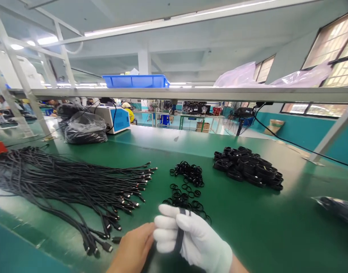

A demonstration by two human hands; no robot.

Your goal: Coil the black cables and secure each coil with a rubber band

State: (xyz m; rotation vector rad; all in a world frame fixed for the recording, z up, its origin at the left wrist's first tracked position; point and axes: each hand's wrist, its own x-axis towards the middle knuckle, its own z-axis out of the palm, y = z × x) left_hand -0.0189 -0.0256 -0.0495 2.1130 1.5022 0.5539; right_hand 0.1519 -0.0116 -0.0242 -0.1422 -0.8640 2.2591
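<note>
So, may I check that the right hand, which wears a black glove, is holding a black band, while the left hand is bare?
Not quite: the head view shows that the glove is white, not black. The right hand is indeed holding a black band, and the left hand is bare.

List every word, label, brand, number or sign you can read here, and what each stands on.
No text can be read anywhere in this view.
Small blue patch on the far green-framed table: too small to tell whether it bears words.
Tan sack by the right wall: too blurred to make out any print.
Black cables: no legible marking.
Black loop in the grip of the gloved right hand: no legible marking.
</note>
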